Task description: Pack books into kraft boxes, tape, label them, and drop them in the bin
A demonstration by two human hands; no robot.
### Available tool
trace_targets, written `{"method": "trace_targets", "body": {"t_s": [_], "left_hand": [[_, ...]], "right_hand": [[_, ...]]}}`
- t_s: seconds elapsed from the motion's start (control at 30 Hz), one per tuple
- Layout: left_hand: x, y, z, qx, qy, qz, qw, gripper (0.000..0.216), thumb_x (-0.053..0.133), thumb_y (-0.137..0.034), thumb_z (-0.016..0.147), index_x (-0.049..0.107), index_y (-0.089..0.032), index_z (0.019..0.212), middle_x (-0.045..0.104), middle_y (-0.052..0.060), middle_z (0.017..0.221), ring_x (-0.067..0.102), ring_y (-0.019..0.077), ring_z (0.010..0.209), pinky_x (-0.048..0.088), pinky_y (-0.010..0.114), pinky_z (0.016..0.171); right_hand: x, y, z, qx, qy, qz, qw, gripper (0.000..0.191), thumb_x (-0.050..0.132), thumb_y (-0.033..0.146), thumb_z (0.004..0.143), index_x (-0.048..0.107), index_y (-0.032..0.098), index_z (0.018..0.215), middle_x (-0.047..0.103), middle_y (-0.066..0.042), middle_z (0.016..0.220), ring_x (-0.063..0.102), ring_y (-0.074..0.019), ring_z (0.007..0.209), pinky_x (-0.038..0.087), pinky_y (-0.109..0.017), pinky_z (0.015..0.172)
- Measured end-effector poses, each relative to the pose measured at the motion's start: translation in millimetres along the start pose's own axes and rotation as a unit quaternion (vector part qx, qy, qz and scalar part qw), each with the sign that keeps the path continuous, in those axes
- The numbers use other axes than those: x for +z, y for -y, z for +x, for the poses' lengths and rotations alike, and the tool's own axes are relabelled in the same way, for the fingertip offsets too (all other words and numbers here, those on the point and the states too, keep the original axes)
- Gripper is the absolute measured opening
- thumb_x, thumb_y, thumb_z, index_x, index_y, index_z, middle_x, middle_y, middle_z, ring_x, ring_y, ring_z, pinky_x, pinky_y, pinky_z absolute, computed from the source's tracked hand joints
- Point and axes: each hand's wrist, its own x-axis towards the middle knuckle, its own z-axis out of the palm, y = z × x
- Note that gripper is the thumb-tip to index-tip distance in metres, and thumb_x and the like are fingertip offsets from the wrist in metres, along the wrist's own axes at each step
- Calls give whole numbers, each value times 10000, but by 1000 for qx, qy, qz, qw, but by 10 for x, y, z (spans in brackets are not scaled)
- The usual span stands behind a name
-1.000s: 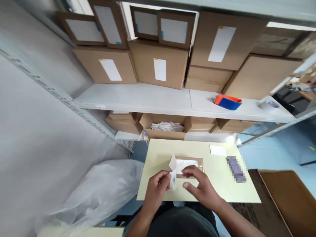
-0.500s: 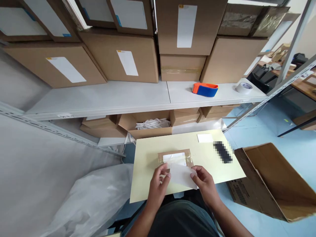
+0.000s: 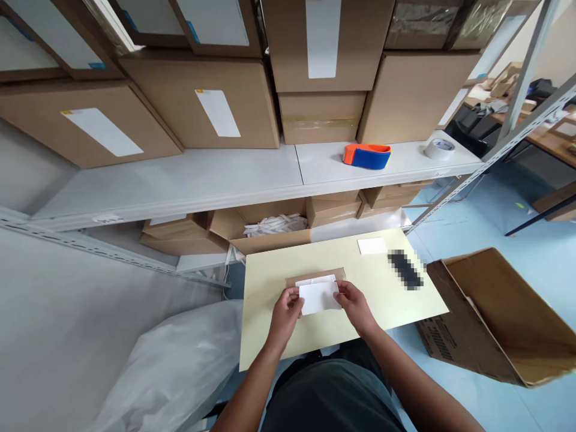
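Observation:
A small white sheet of paper [image 3: 320, 299], perhaps a label, is pinched at both sides between my two hands. My left hand [image 3: 285, 317] grips its left edge with thumb and fingers. At the opposite edge, my right hand [image 3: 357, 311] holds it the same way. Directly beneath lies a small cardboard box [image 3: 292, 281], its lower part hidden by the sheet and my fingers. Part of a white label [image 3: 315, 279] shows on the box's top. I cannot tell whether the sheet touches the box. Both rest over a pale yellow tabletop [image 3: 265, 312].
A white card [image 3: 372, 246] and a blurred-out dark object [image 3: 405, 269] lie on the tabletop's right. Behind is a shelf [image 3: 198, 180] with cardboard boxes, a blue-orange strap [image 3: 368, 157] and a tape roll [image 3: 440, 149]. A large open carton [image 3: 468, 336] stands right, a whitish plastic bag [image 3: 180, 360] left.
Both hands have moved the sheet forward and slightly left, so it now covers more of the box. The sheet has come flatter and straighter. The view has shifted a little.

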Motion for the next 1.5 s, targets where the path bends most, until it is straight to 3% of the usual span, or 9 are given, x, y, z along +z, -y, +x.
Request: {"method": "trace_targets", "body": {"t_s": [0.33, 0.87, 1.13, 1.5], "left_hand": [[40, 102, 272, 17, -22, 50, 998, 397, 681, -420, 713, 622, -187, 1029, 699, 38, 875, 646, 169, 699, 488, 259, 568], [8, 112, 341, 12, -22, 19, 1000, 394, 678, -426, 734, 634, -178, 1036, 698, 36, 856, 645, 170, 715, 496, 276, 630], [-1, 38, 290, 7, -37, -15, 999, 388, 685, -417, 733, 647, -171, 1031, 687, 22, 802, 628, 163, 711, 477, 256, 614], [-69, 175, 285, 34, -25, 48, 998, 395, 672, -420, 765, 645, -171, 1070, 730, 80, 943, 693, 219, 857, 533, 302, 697]], "right_hand": [[77, -28, 314, -21, 12, -28, 999, 310, 651, 339, 786, 651, 257, 1085, 753, -62, 1132, 678, -294, 1100, 512, -470, 982], [106, -39, 342, -27, 5, -33, 999, 323, 653, 388, 806, 655, 251, 1098, 750, -79, 1127, 695, -293, 1054, 564, -445, 889], [89, 51, 309, -58, -10, -42, 997, 360, 673, 444, 828, 662, 251, 1131, 738, -80, 1177, 682, -288, 1107, 530, -443, 988], [137, -236, 314, -49, -11, -81, 995, 393, 673, 417, 802, 673, 268, 1166, 739, -71, 1184, 691, -279, 1065, 543, -459, 969]]}}
